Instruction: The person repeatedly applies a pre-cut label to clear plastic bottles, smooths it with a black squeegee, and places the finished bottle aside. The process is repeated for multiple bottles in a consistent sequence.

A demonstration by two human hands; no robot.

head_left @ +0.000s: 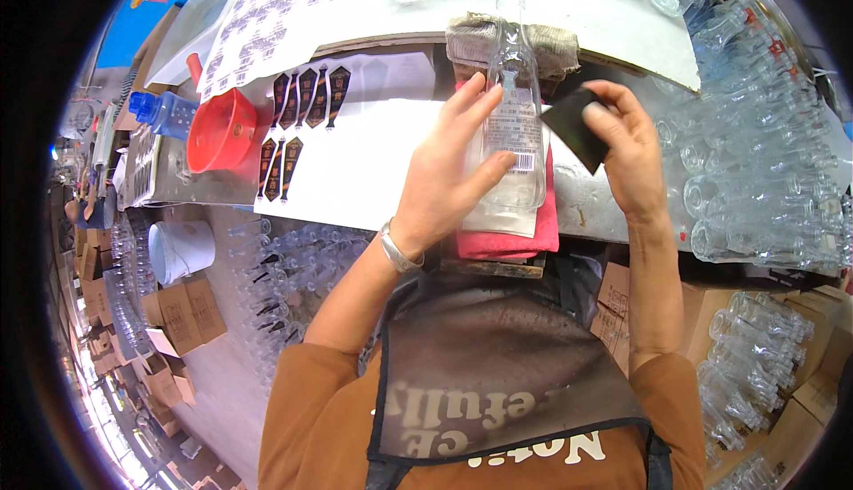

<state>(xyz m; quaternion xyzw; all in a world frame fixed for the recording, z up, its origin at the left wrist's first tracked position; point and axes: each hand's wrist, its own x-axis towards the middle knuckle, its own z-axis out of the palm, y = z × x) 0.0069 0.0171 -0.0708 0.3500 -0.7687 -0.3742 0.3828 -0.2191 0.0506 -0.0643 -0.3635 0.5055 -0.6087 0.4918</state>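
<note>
A clear glass bottle [515,190] lies on its back in front of me, its neck pointing away and propped on a rolled grey cloth [557,46]. A printed label [515,126] covers its upward side. My left hand [444,170] rests along the bottle's left side, fingers and thumb spread; the thumb tip and a fingertip touch the bottle by the label. To the right, my right hand [633,148] pinches a thin dark square scraper-like piece [573,133] between thumb and fingers, just off the bottle. Pink-red cloth [506,246] and white paper lie under the bottle.
Label sheets [355,152] with dark tie-shaped labels lie left, near a red funnel-like bowl [222,130] and a blue-capped bottle [164,114]. Many clear bottles [755,161] crowd the right. More stand on the floor at left, beside a white bucket [182,250]. Boxed bottles [751,348] sit lower right.
</note>
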